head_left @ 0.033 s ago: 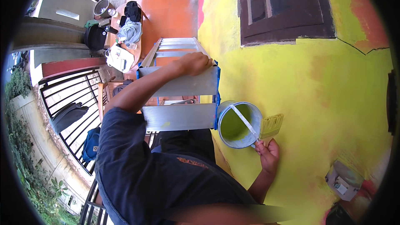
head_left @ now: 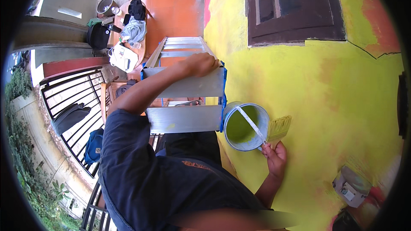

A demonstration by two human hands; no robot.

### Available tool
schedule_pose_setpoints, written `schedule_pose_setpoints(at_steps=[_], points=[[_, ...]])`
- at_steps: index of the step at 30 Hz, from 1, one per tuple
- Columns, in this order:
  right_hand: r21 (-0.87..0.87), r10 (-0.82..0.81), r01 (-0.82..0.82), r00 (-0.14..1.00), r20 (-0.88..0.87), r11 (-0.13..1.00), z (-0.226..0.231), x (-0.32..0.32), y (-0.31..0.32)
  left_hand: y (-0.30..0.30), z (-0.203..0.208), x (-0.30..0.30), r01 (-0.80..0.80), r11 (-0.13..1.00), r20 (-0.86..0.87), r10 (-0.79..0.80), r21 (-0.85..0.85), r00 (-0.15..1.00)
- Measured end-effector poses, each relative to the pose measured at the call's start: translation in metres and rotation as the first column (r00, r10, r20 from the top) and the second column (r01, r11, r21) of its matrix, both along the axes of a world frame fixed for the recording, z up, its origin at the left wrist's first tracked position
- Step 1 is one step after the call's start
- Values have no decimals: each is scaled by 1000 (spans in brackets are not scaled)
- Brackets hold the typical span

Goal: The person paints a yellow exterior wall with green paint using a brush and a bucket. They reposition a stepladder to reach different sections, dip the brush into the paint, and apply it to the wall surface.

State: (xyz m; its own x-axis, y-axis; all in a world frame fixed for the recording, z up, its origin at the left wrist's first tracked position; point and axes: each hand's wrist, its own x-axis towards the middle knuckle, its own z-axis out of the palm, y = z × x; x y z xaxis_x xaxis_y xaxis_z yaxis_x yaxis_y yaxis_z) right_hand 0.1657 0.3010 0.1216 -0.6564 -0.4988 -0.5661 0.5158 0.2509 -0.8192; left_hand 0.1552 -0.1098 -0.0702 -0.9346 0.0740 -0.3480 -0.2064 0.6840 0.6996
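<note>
My left hand (head_left: 202, 64) is closed over the right end of the top step of an aluminium stepladder (head_left: 184, 119) with blue side parts. At the ladder's right side is a round bucket (head_left: 240, 131) with yellow-green paint inside. A pale, narrow strip (head_left: 250, 123) crosses its mouth; whether this is a handle or a stick I cannot tell. Just right of the bucket, my right hand (head_left: 276, 159) grips a wide paintbrush (head_left: 279, 128), its bristles coated yellow-green and pointing away from me. The fingers also meet the strip's near end. The brush handle is mostly hidden.
A yellow-green wall (head_left: 308, 94) with a dark brown window (head_left: 295, 10) runs along the right. A grey box (head_left: 352, 187) is mounted low on it. Left are a black metal railing (head_left: 72, 92) with bags and a round table (head_left: 139, 55) covered with things. The floor is orange tile.
</note>
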Motion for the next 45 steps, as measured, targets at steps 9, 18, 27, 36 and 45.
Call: schedule_pose_setpoints(at_steps=[9, 18, 27, 36, 45], points=[[42, 107, -108, 994, 37, 993, 6, -24, -19, -7, 2, -11, -45, 999, 17, 45, 14, 999], [-12, 96, -96, 995, 40, 995, -2, -36, -23, -5, -2, -8, -67, 998, 22, 67, 15, 998], [-57, 59, -63, 996, -62, 996, 17, -32, -20, -7, 8, -12, -78, 997, 24, 78, 4, 997], [-158, -22, -6, 985, -171, 987, 48, -25, -18, -2, 6, -10, -153, 987, -31, 152, -54, 988], [-224, -94, 46, 974, -205, 973, 53, -12, -22, -10, 18, 24, -207, 947, -186, 164, -244, 969]])
